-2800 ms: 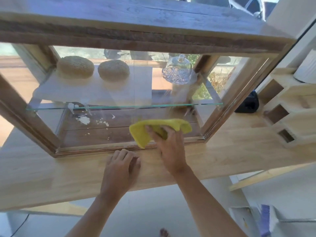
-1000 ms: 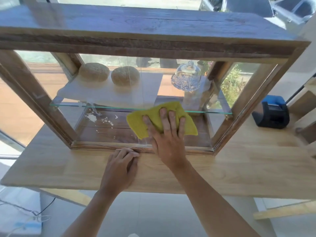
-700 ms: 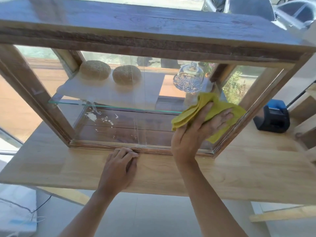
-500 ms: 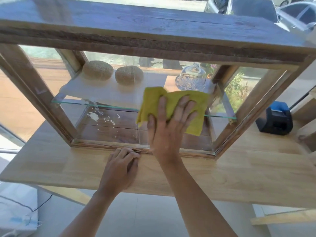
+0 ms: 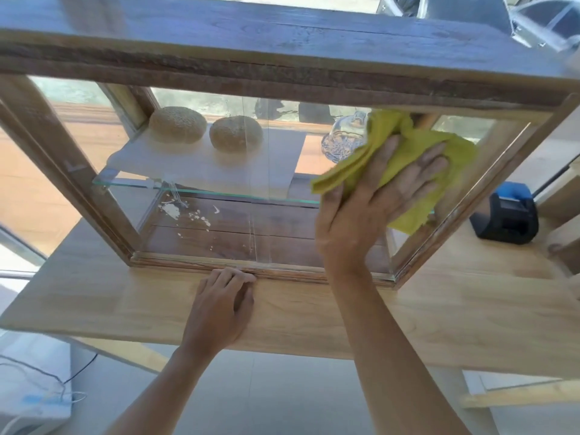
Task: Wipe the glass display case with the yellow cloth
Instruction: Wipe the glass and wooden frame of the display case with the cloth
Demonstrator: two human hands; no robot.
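A wooden-framed glass display case [image 5: 282, 73] stands on a pale wooden counter [image 5: 439, 309]. My right hand [image 5: 376, 202] presses the yellow cloth [image 5: 408, 142] flat against the upper right part of the front glass, fingers spread over it. My left hand [image 5: 219, 306] rests palm down on the counter, its fingertips touching the case's bottom front rail. Inside, two round bread loaves [image 5: 207, 128] sit on white paper on a glass shelf [image 5: 194, 191]. The cloth partly hides a glass dome [image 5: 342, 142].
A black and blue device [image 5: 508, 215] stands on the counter right of the case. White crumbs [image 5: 185, 215] lie on the case's wooden floor. White items with cables [image 5: 34, 397] lie on the floor at lower left. A wooden slat [image 5: 518, 394] shows at lower right.
My right hand has swept the cloth across the glass, from the lower middle up and over to the upper right corner. My left hand has stayed on the counter.
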